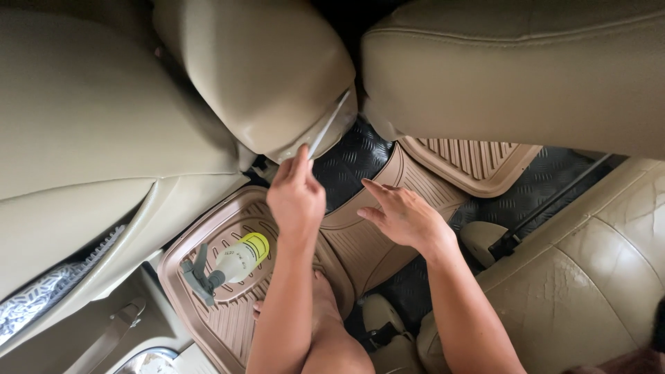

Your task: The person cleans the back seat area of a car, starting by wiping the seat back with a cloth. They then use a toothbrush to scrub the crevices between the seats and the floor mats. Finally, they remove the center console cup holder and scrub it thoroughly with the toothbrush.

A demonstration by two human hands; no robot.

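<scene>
While left hand (296, 201) grips a thin blade (327, 127) (fingertip grip), right hand (402, 216) open.

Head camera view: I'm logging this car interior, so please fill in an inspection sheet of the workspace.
Surface: ribbed beige rubber floor mat over black textured floor lining.
Job's things: thin pale strip at the base of the beige centre console.
Clutter: white spray bottle with grey trigger and yellow label lying on the mat.
Grippers: left hand pinches the strip; right hand open, hovering over the mat's hump.
Cables: nothing seen.
Surroundings: beige leather seats, door panel.
</scene>
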